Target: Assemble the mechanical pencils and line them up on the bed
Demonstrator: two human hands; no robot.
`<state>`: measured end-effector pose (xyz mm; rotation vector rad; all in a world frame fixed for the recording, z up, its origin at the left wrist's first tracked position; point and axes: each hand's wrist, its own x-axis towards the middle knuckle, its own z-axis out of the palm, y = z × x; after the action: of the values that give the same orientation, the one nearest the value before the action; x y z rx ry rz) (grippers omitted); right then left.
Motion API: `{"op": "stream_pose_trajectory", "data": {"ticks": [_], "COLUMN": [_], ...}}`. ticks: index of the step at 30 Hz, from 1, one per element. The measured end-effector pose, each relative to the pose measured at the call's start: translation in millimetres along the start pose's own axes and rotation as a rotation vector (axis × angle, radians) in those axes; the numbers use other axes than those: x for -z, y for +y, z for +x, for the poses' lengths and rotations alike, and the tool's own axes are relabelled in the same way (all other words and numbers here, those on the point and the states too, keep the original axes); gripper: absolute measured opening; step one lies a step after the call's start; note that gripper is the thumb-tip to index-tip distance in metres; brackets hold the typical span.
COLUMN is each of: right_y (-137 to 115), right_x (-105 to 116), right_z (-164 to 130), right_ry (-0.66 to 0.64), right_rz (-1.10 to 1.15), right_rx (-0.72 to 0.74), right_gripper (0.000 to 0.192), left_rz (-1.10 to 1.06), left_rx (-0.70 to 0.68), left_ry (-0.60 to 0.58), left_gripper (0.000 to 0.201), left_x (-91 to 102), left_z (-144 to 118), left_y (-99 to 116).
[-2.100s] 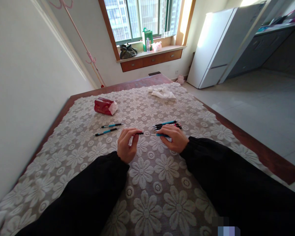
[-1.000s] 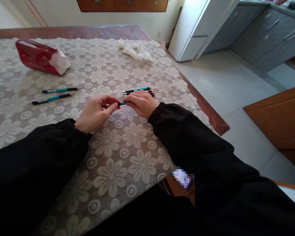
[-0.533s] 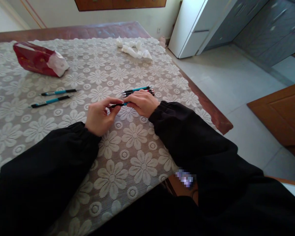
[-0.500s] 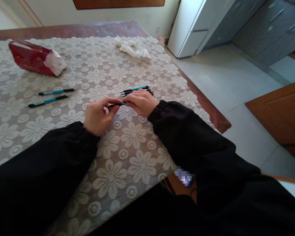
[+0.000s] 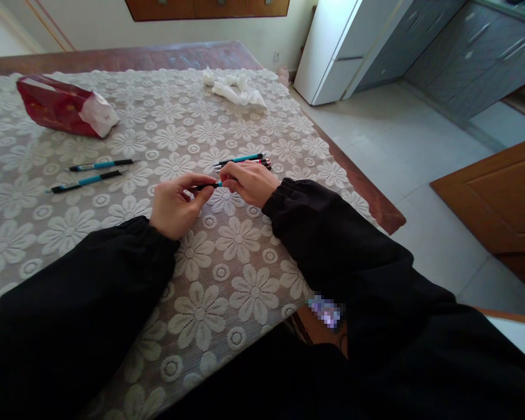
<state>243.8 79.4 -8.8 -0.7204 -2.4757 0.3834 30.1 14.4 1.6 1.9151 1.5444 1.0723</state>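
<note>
Between my two hands is a black and blue pen [image 5: 219, 184], held low over the lace tablecloth [image 5: 238, 239]. My left hand [image 5: 175, 205] pinches its black end between thumb and fingers. The fingers of my right hand [image 5: 254, 183] close on the blue part and hide the rest of it. Just beyond the right hand lies a blue and black pen [image 5: 244, 158] beside other dark pens with some red, partly covered by that hand. Two more blue and black pens, an upper one [image 5: 102, 165] and a lower one [image 5: 87, 181], lie off to the left.
A red bag [image 5: 63, 108] with a white end lies at the far left of the table. Crumpled white tissue or plastic [image 5: 237, 92] is at the back. The wooden table edge [image 5: 363, 186] runs along the right, with tiled floor and a white fridge [image 5: 326, 52] beyond.
The view has tilted slightly. Both hands keep their grip on the pen, and the right fingers have shifted a little around it. The other pens have not moved.
</note>
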Motion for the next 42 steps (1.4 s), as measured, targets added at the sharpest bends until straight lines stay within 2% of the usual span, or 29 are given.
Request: {"op": "stream_pose_trajectory", "data": {"ticks": [6,11,19,26,35,39,42], "right_y": [4.4,3.1,-0.4,3.7,2.0,4.3,3.3], "right_x": [0.8,2.4,3.7,2.1,2.7,3.0,4.5], "right_z": [-1.2,-1.1,-1.5,-0.6,-3.5,-4.7,-4.9], "right_ry": [-0.009,-0.023,-0.019,-0.015,0.03,0.045,0.05], "right_rz": [-0.085,-0.131,-0.139,-0.138,-0.135,-0.16,-0.15], "right_rx": [0.039,0.037,0.016,0.062,0.043,0.067,0.074], "right_gripper": [0.022,0.031,0.022,0.041,0.02,0.034,0.031], "left_rz": [-0.034,-0.021,-0.03,-0.02,-0.103,-0.131,-0.156], "left_rx": [0.009,-0.007,-0.004,-0.019,-0.012,-0.019,-0.005], "left_ry": [-0.001,-0.01,-0.008,-0.019,-0.023,-0.017,-0.02], "left_gripper": [0.024,0.023,0.025,0.023,0.021,0.017,0.016], "left_x": [-0.1,0.0,-0.1,-0.3,-2.4,-2.9,-2.9], "left_z": [0.5,-0.5,0.0,-0.2,-0.6,-0.8,-0.5], "left_y": [-2.3,-0.6,1.4,-2.8,-5.5,-6.9,-6.0]}}
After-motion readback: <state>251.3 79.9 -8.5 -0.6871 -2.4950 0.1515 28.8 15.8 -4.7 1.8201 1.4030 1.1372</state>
